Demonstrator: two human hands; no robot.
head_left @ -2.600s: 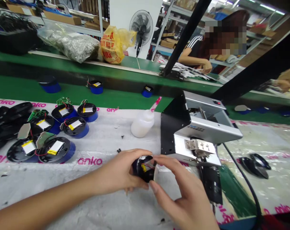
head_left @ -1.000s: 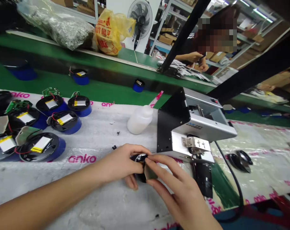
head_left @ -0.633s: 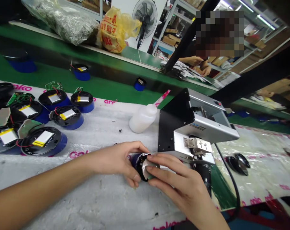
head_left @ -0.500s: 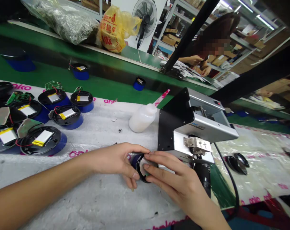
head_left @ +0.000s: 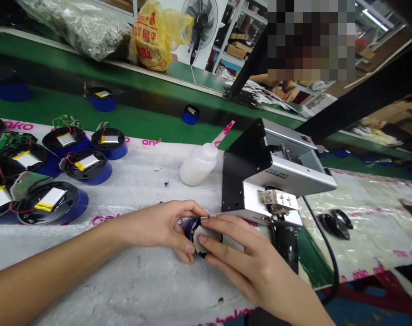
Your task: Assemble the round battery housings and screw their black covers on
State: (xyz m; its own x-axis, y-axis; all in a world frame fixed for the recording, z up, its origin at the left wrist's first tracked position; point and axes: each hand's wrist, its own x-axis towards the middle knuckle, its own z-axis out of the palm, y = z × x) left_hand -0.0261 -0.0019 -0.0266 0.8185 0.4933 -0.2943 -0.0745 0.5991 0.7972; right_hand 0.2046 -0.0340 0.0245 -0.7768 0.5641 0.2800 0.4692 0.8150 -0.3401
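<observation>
Both of my hands meet low in the middle of the bench around a round black-and-blue housing (head_left: pixel 192 231). My left hand (head_left: pixel 158 228) grips its left side. My right hand (head_left: pixel 246 256) holds it from the right, with the fingers lying over a pale metal plate (head_left: pixel 206 237) on its face. The fingers hide most of the plate and the housing's interior. Several open housings (head_left: pixel 51 203) with wires, yellow-labelled batteries and green circuit boards stand to the left on the white plastic sheet (head_left: pixel 141 280).
A silver-and-black bench machine (head_left: pixel 277 176) stands just beyond my right hand, with a white squeeze bottle (head_left: pixel 197 165) to its left. A black cable (head_left: pixel 323 253) and black shells (head_left: pixel 333 225) lie to the right. Beyond a green conveyor (head_left: pixel 124 74), a co-worker's hands (head_left: pixel 283 93) sort papers.
The housing has turned, its battery side no longer showing and the pale plate now facing up under my right fingers. My hands have closed around it, and the whole view has shifted slightly.
</observation>
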